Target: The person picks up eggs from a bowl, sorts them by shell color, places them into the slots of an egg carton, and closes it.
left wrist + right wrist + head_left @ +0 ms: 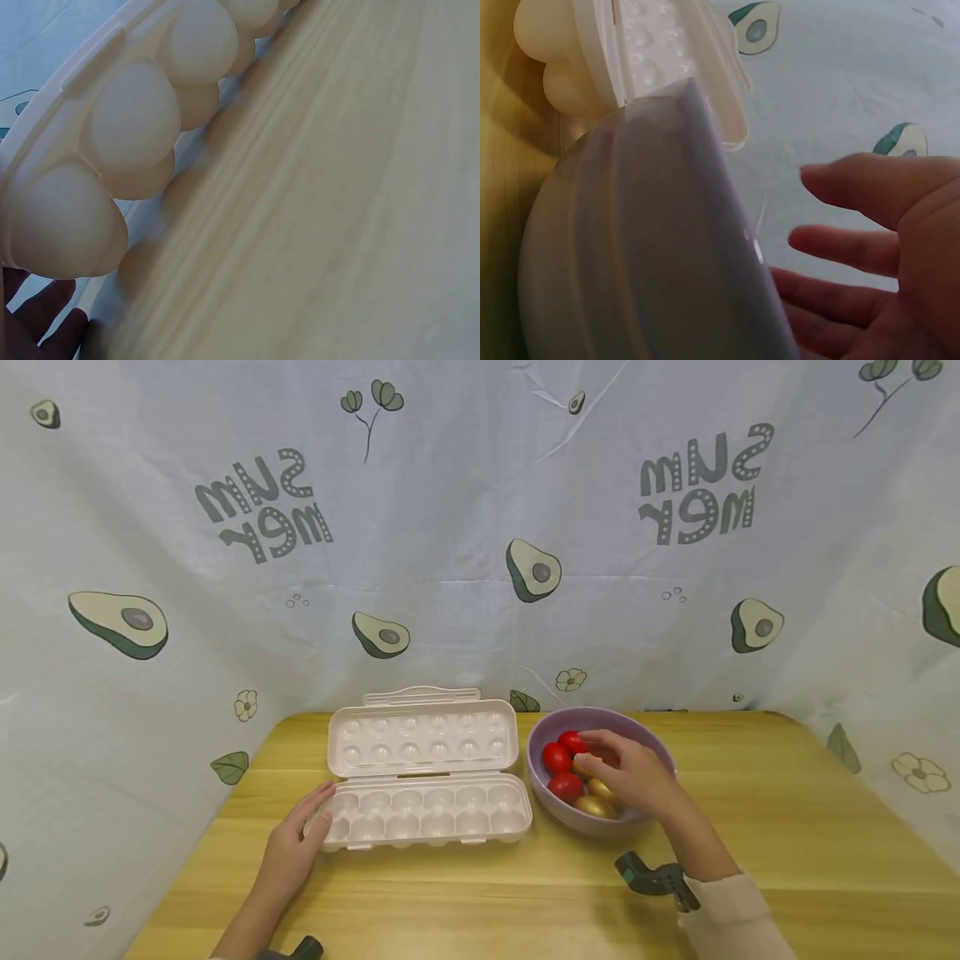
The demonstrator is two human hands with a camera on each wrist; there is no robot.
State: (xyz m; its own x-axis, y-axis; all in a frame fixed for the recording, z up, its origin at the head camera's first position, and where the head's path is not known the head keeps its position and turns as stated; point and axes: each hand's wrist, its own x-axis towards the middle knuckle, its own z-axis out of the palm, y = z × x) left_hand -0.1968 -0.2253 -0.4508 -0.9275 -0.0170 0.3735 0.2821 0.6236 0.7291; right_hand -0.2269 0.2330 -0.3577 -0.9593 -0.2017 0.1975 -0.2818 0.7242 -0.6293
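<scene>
An egg carton of whitish plastic lies open on the table, its hollows bare and its lid folded back. At its left end my left hand rests with thumb and fingers spread against the edge; the left wrist view shows fingertips beside the end cup. To the right stands a purple bowl with several red eggs and gold eggs. My right hand reaches over the bowl's right rim, fingers apart above the eggs. It hides some of them, and nothing shows between thumb and fingers.
Both things stand on a yellow wood-grain table. Behind and at the sides hangs a pale cloth printed with avocados and lettering. Each wrist wears a dark camera mount, such as the right one.
</scene>
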